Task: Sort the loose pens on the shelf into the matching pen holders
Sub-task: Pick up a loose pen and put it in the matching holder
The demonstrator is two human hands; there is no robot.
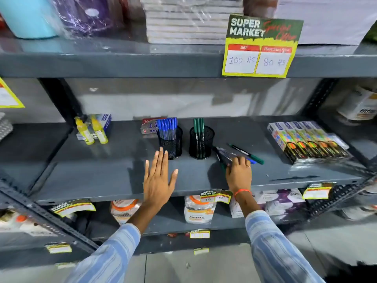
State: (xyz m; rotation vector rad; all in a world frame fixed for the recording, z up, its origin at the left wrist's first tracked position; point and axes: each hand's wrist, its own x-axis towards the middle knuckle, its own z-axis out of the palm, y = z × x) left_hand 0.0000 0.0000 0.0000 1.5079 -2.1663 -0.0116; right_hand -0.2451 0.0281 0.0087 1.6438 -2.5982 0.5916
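Two black mesh pen holders stand on the grey shelf (106, 176). The left holder (170, 142) is full of blue pens; the right holder (201, 142) has a few green pens. To its right lies a pile of loose pens (230, 154), with one green-capped pen (247, 154) apart at the pile's far side. My right hand (238, 173) rests on the near end of the pile, fingers curled over the pens. My left hand (158, 177) hovers flat and spread just in front of the blue holder, holding nothing.
Two yellow glue bottles (91, 130) and a small box stand at the shelf's left. A row of colourful boxes (306, 139) lies at the right. A red box (149, 125) sits behind the blue holder. A price sign (259, 48) hangs from the shelf above.
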